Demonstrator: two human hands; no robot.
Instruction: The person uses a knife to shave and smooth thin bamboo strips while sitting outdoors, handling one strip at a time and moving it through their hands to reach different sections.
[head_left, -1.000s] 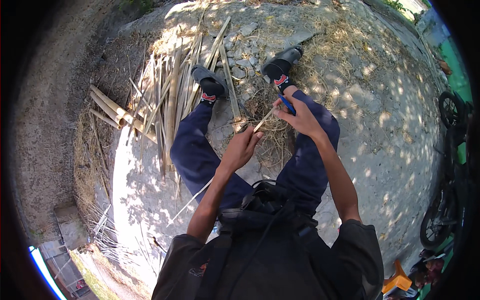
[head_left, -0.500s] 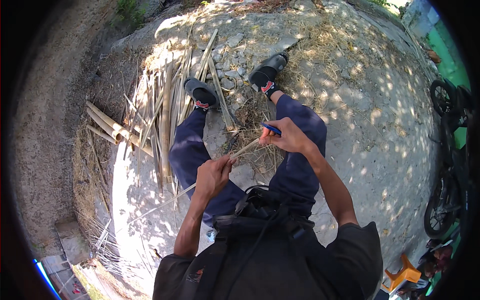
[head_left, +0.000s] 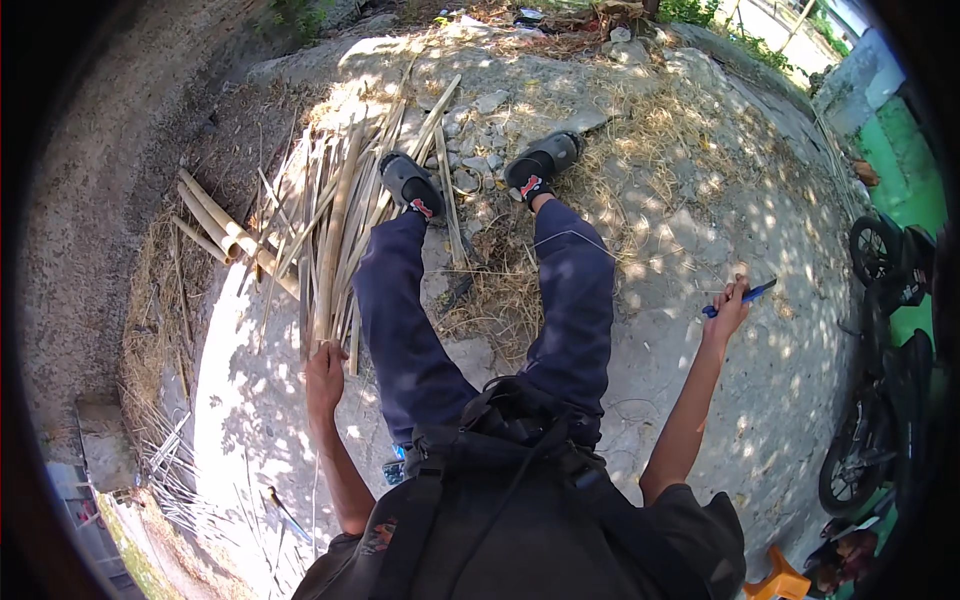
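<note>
Seated, legs apart, arms spread wide. My left hand (head_left: 325,375) is at the near end of the bamboo strips (head_left: 341,225), which lie in a loose heap on the ground left of my legs. Its fingers look bent; cannot tell whether they grip a strip or only touch the ends. My right hand (head_left: 732,308) is out to the right, well apart from the heap, closed around what looks like a blue knife (head_left: 762,289) that sticks out on both sides of the fist. Blade edge too small to make out.

A thin strand (head_left: 570,234) crosses my right knee. Dry straw (head_left: 510,303) lies between my feet; thick bamboo poles (head_left: 205,212) lie beyond the heap.

Risks, as I judge them: strips overlap at odd angles, so tugging one could drag others or roll the heap toward my left shoe (head_left: 408,183), just beside it. Split edges could put splinters in bare fingers. Bringing the knife hand inward carelessly could nick my right knee. The strand, if caught on my trousers (head_left: 580,300), could snag or snap.
</note>
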